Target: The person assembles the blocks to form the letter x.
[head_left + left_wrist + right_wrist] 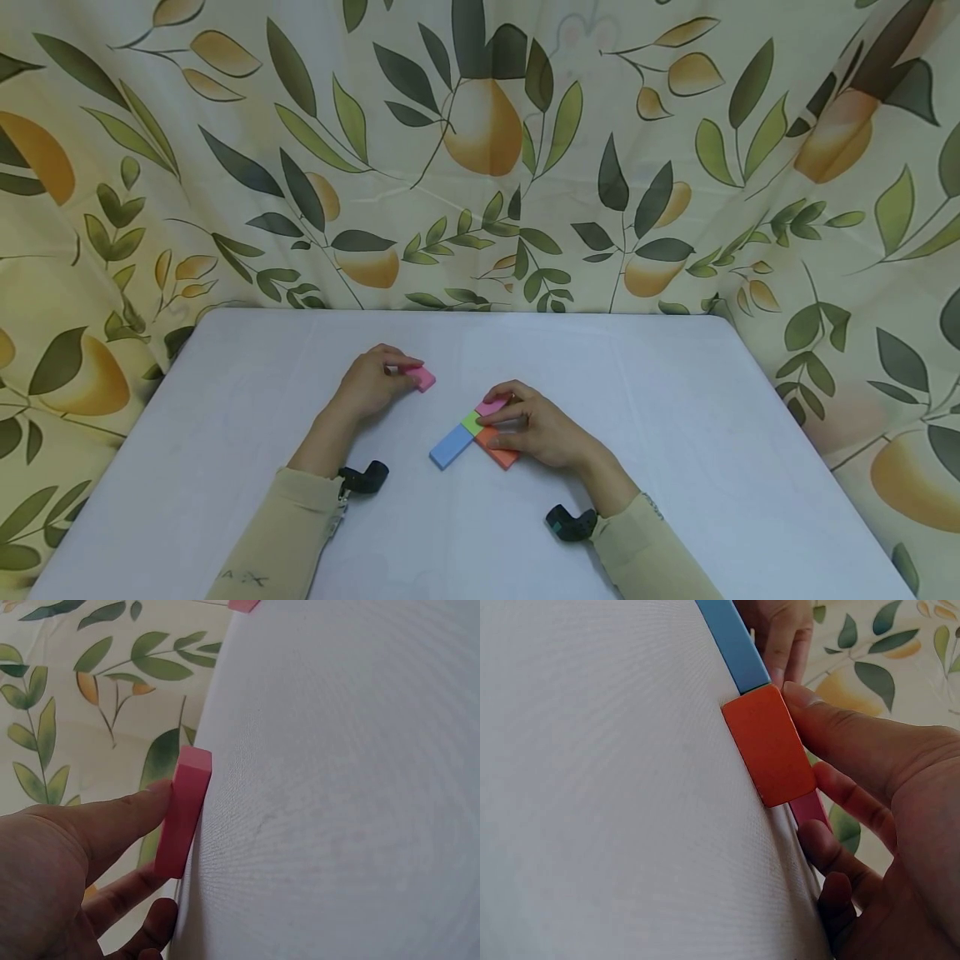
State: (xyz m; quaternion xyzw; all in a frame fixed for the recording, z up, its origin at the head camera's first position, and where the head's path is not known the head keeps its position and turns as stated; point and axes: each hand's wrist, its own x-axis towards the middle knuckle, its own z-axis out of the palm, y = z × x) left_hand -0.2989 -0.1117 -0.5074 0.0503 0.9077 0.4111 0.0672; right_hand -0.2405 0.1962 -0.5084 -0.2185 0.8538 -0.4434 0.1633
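My left hand [372, 383] pinches a pink block [424, 379] between thumb and fingers, left of and beyond a group of blocks. In the left wrist view, the thumb lies along one side of this pink block [184, 814]. My right hand [546, 427] rests over the group with its fingers spread, touching the blocks. The group holds a blue block [451, 447], a small green block [472, 422], an orange block [498, 454] and another pink block [491, 407]. In the right wrist view, the thumb meets a corner of the orange block [771, 746]; the fingers partly hide the second pink block [807, 810].
The blocks lie on a white-covered table [225, 367]. A patterned curtain [480, 208] of leaves and fruit hangs behind the table and at its sides. Each wrist wears a small black camera, the left one [365, 477] and the right one [572, 523].
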